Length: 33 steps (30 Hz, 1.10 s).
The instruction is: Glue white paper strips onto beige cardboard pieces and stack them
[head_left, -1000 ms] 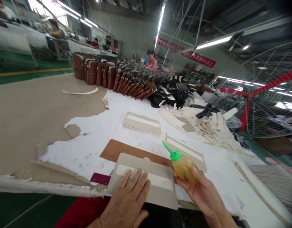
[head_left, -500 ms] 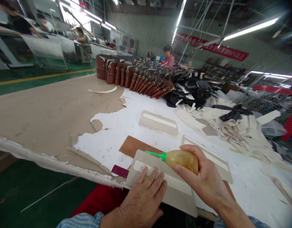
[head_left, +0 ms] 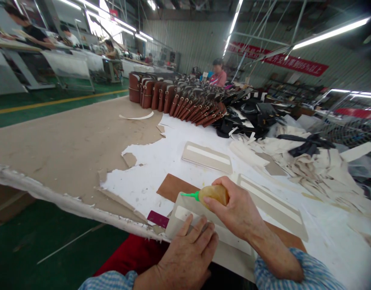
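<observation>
With my right hand [head_left: 238, 207] I grip a squeeze glue bottle [head_left: 212, 196], amber inside, its thin green nozzle pointing left. The nozzle tip is over the upper left corner of a grey-beige panel [head_left: 173, 226]; whether it touches I cannot tell. My left hand [head_left: 195, 247] lies flat on that panel, fingers apart, across a paler strip [head_left: 182, 213]. The panel overhangs the table's near edge. Beneath and behind it shows a brown leather piece [head_left: 170, 187]. A small purple piece [head_left: 157, 219] sits just left of the panel.
Two more strip-backed stacks or panels, one farther panel [head_left: 206, 156] and one right-hand panel [head_left: 274, 205], rest on white paper [head_left: 149, 163]. Brown bags [head_left: 173, 96] stand in rows behind. Pale scraps [head_left: 330, 173] pile up at the right. A person [head_left: 218, 74] sits beyond.
My right hand has moved the bottle left and slightly down, bringing its nozzle to the panel's upper left corner. My left hand stays on the panel. The whole view has shifted a little.
</observation>
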Each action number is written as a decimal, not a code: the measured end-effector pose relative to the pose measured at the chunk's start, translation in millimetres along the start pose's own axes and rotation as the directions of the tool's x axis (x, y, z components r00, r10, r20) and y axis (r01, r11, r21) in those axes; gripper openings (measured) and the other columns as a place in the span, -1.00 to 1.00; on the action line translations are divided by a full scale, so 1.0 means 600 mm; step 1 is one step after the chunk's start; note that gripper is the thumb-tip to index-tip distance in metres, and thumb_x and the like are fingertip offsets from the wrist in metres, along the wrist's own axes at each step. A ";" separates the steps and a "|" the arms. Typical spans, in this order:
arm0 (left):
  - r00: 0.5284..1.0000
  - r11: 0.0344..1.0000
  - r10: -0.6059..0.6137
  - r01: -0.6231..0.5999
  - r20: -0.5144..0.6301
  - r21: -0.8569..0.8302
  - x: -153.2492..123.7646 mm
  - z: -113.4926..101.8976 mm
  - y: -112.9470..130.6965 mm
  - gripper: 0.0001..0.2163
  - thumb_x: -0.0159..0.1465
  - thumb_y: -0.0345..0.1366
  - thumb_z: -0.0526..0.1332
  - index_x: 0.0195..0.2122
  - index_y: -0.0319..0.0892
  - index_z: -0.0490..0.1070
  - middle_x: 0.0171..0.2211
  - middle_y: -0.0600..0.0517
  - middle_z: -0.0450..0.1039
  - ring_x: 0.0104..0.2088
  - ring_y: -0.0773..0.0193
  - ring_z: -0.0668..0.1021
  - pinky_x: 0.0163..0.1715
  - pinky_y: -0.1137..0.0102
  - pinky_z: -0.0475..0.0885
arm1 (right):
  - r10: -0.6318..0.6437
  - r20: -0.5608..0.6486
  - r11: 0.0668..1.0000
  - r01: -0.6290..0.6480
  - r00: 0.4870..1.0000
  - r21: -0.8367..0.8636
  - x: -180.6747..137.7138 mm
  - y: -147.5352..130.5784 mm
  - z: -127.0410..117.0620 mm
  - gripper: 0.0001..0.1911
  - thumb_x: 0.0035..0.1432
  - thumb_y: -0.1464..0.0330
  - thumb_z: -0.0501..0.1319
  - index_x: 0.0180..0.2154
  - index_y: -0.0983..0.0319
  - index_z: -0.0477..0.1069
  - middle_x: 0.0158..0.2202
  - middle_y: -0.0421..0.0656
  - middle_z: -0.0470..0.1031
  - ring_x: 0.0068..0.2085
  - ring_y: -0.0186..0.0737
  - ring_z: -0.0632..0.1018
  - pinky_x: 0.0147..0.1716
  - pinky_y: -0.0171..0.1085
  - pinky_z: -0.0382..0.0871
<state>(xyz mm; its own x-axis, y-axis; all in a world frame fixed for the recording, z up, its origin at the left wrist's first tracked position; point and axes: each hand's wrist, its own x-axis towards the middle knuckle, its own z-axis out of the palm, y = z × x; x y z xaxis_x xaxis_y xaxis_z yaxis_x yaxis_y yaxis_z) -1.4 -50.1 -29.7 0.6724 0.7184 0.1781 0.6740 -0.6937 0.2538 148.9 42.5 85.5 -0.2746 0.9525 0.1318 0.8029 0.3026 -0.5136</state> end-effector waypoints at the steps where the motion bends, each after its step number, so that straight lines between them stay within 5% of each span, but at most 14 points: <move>1: 1.000 1.000 -0.002 0.002 -0.001 -0.001 0.000 0.000 0.000 -0.41 0.51 -0.01 0.01 0.42 -0.30 0.10 0.45 -0.22 0.17 0.46 -0.13 0.15 0.44 -0.09 -0.17 | -0.004 0.004 1.000 0.004 1.000 -0.005 0.001 -0.002 -0.001 -0.81 0.15 0.20 0.26 -0.25 0.13 0.36 -0.38 -0.20 0.51 -0.36 -0.15 0.49 -0.33 -0.19 0.29; 19: 0.999 0.999 -0.031 0.029 0.042 0.046 0.003 -0.001 0.006 -0.40 0.50 -0.01 0.06 0.43 -0.28 0.12 0.47 -0.19 0.14 0.45 -0.15 0.16 0.43 -0.10 -0.13 | -0.060 0.129 0.957 0.093 0.990 -0.273 0.040 -0.058 -0.028 -0.87 0.18 0.32 0.25 -0.29 0.17 0.30 -0.35 -0.17 0.47 -0.36 -0.20 0.39 -0.34 -0.24 0.11; 33: 0.999 0.999 -0.032 0.031 0.039 0.037 0.001 0.002 0.002 -0.39 0.46 -0.05 0.13 0.44 -0.23 0.11 0.45 -0.18 0.17 0.47 -0.11 0.12 0.45 -0.07 -0.22 | -0.062 0.115 0.951 0.093 0.991 -0.294 0.037 -0.047 -0.040 -0.88 0.16 0.34 0.26 -0.27 0.18 0.34 -0.37 -0.16 0.49 -0.37 -0.21 0.36 -0.36 -0.25 0.05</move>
<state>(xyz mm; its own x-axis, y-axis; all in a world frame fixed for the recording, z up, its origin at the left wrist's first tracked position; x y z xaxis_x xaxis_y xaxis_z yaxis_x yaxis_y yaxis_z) 0.3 -50.5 -30.4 0.6616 0.7380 0.1328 0.7053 -0.6726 0.2241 132.8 55.8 123.3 -0.3827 0.9216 0.0649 0.8936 0.3870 -0.2271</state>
